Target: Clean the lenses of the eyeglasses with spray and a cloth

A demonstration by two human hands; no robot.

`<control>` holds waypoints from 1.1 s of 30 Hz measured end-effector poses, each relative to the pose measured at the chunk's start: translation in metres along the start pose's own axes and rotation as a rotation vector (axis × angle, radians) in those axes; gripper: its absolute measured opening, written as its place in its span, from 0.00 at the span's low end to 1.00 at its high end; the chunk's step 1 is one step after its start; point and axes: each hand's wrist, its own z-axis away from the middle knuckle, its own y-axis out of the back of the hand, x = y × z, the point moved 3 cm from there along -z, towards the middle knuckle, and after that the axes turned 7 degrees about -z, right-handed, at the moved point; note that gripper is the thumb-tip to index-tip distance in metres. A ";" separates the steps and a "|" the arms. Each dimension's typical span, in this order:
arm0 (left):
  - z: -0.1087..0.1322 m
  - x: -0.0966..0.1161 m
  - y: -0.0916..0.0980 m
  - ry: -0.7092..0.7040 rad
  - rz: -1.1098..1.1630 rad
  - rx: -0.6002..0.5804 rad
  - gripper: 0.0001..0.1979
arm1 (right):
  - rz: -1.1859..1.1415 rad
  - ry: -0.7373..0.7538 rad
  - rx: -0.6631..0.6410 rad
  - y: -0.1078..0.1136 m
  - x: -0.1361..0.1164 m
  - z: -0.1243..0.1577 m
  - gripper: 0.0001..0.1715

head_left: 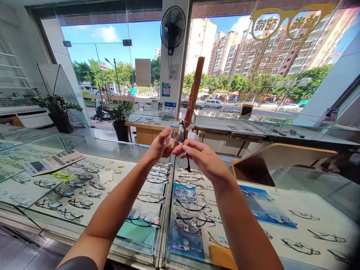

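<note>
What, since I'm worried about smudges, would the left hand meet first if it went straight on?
Probably the dark-framed glasses pinched by the right hand, just past the fingertips of the left hand, though depth is hard to judge here.

Black eyeglass frames (180, 135), red-patterned brown tube (194, 90), blue display card (270, 207)

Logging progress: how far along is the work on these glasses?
Done: the black-framed glasses are up off the display case, held above it. In hand: the right hand pinches the frame while the left hand grips a small white bottle beside the lens. Left: the other glasses lie in rows in the case; nothing visible shows the lens treated yet.
</note>
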 end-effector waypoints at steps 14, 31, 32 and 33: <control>0.001 -0.004 -0.002 -0.080 -0.259 -0.086 0.42 | -0.077 0.079 0.194 0.010 -0.002 -0.005 0.15; -0.001 -0.007 0.064 -0.145 -0.585 0.348 0.31 | -0.105 0.102 0.258 0.016 -0.007 -0.003 0.13; 0.003 -0.012 0.085 -0.107 -0.717 0.560 0.26 | -0.107 0.100 0.266 0.017 -0.009 -0.001 0.13; 0.008 -0.019 0.104 -0.074 -0.766 0.676 0.20 | -0.114 0.099 0.272 0.018 -0.012 0.000 0.13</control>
